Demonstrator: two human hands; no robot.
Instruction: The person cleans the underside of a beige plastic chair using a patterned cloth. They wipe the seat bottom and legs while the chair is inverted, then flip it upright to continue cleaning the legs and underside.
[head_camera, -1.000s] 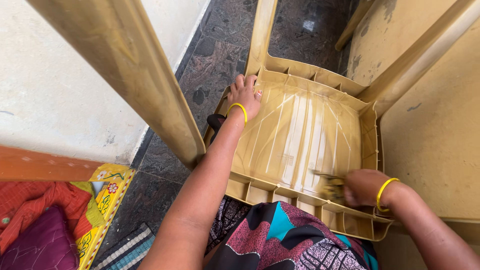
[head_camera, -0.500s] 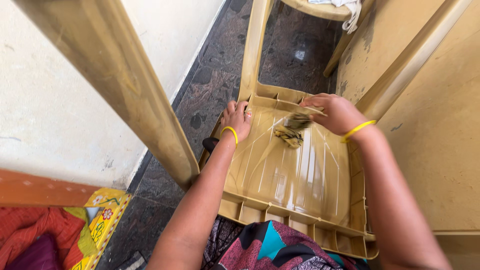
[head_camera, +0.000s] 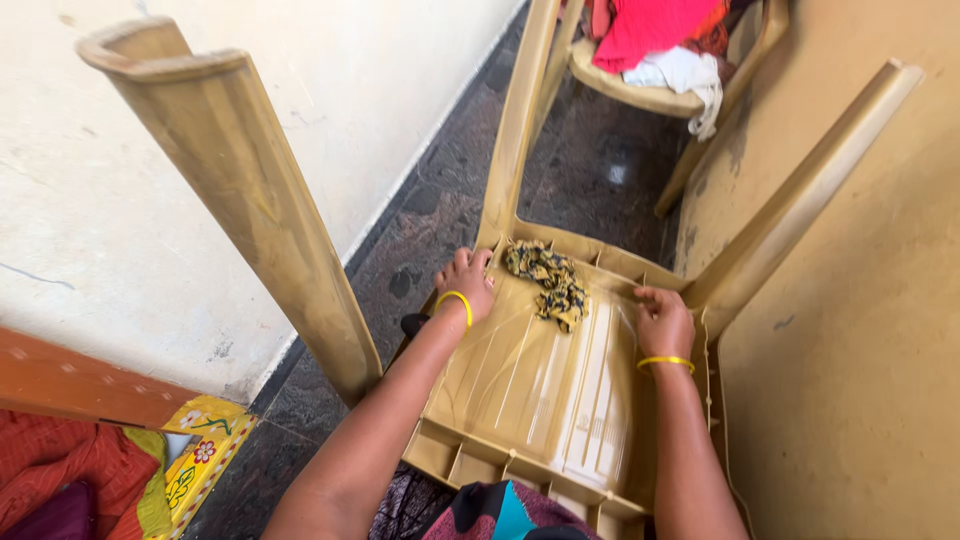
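Lap: a patterned pink, black and teal garment (head_camera: 500, 515) fills the bottom edge, cut off by the frame, touching the near rim of the chair.
Chair: an upturned tan plastic chair (head_camera: 540, 400) lies with the ribbed underside of its seat facing up; the far half of that underside is partly covered by hands and cloth.
Legs: one thick tan chair leg (head_camera: 240, 190) rises at near left and hides part of the wall and floor behind it; a second leg (head_camera: 515, 120) stands at the far rim, a third (head_camera: 800, 190) slants up at right. A fourth cannot be made out.
Left hand: the left hand (head_camera: 462, 280), yellow bangle at the wrist, is pressed on the seat's left rim with fingers curled over the edge; their tips are hidden.
Right hand: the right hand (head_camera: 662, 322), also bangled, rests on the far right part of the underside, fingers bent, holding nothing that shows.
Cloth: a crumpled black-and-yellow patterned rag (head_camera: 548, 275) lies loose on the far edge of the underside, between the two hands, near the left one.
Left edge: red and yellow floral fabric (head_camera: 130, 480), cut off.
Floor: dark speckled stone floor (head_camera: 440, 190), between the cream wall (head_camera: 330, 110) and the chair.
Far: another tan plastic chair (head_camera: 650, 95) stands upright, heaped with red and white clothes (head_camera: 660, 40), its top cropped.
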